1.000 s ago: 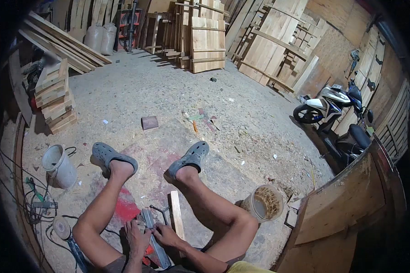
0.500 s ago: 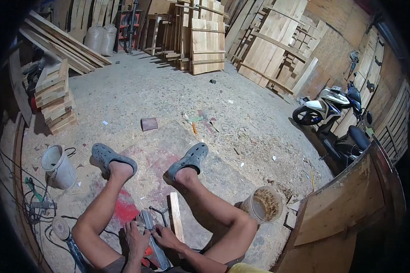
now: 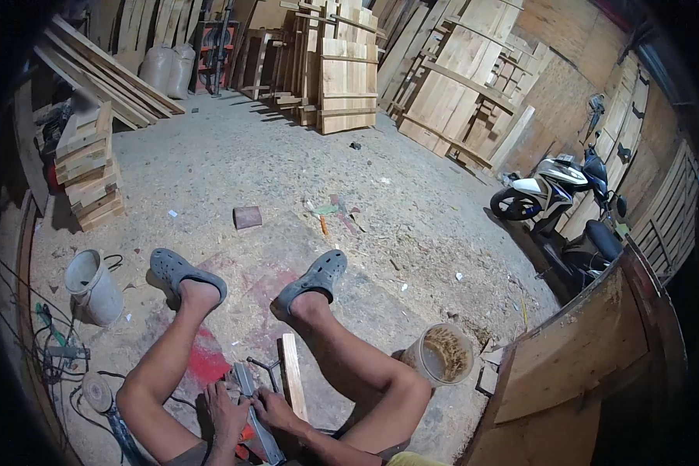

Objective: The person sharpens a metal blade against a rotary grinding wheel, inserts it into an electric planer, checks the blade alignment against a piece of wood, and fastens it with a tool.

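Observation:
Between my thighs lies a long grey metal tool (image 3: 265,445) with a flat, rail-like top and orange-red parts beside it. My left hand (image 3: 225,409) is closed at its left side, fingers bent over the far end. From the other side, my right hand (image 3: 277,410) has its fingers curled against the metal edge, thumb close to the left hand's. What the fingertips press on is hidden. Just beyond the right hand is a dark metal rod with a forked end (image 3: 269,376). A short pale wood strip (image 3: 293,377) lies to its right.
An angle grinder (image 3: 99,394) and tangled cords lie left of my leg, near a white bucket (image 3: 95,289). A clear tub (image 3: 440,356) stands by my right knee. Stacked wood (image 3: 90,172), leaning panels (image 3: 349,81) and a motorcycle (image 3: 563,198) stand farther off. Sawdust covers the floor.
The view has shifted slightly, so the surroundings sit a little farther left. Both hands stay at the grey metal tool, with only slight finger movement.

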`<state>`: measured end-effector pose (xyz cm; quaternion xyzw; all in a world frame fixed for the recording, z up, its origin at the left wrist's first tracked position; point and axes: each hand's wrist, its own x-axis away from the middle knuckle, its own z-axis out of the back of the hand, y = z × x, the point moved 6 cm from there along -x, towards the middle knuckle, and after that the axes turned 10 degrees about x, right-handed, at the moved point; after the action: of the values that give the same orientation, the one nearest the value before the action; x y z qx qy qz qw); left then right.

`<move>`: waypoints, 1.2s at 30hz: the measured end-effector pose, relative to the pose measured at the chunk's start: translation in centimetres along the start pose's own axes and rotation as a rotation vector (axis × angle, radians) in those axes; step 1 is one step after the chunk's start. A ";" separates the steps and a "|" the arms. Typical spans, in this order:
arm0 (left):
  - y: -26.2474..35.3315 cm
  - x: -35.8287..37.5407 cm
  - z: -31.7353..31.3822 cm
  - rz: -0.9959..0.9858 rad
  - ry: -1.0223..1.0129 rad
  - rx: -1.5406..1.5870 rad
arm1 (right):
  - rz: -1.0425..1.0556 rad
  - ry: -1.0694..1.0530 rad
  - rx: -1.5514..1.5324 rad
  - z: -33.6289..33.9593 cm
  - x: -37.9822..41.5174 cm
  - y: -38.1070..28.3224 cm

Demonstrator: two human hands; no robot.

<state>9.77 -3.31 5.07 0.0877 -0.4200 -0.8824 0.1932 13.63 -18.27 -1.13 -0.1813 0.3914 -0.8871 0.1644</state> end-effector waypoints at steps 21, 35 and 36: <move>3.1 2.6 1.7 -0.127 -0.205 -0.081 | -0.348 -0.013 0.524 6.8 1.3 4.1; 3.5 2.5 1.0 -0.092 -0.390 -0.140 | -0.463 -0.091 -1.125 5.9 3.4 1.7; 3.6 2.5 1.1 -0.088 -0.389 -0.145 | -0.465 -0.063 -1.163 5.8 3.6 0.6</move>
<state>8.14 -5.69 8.57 -0.0803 -0.3806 -0.9182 0.0753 13.17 -23.85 2.75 -0.3477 0.7552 -0.5359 -0.1468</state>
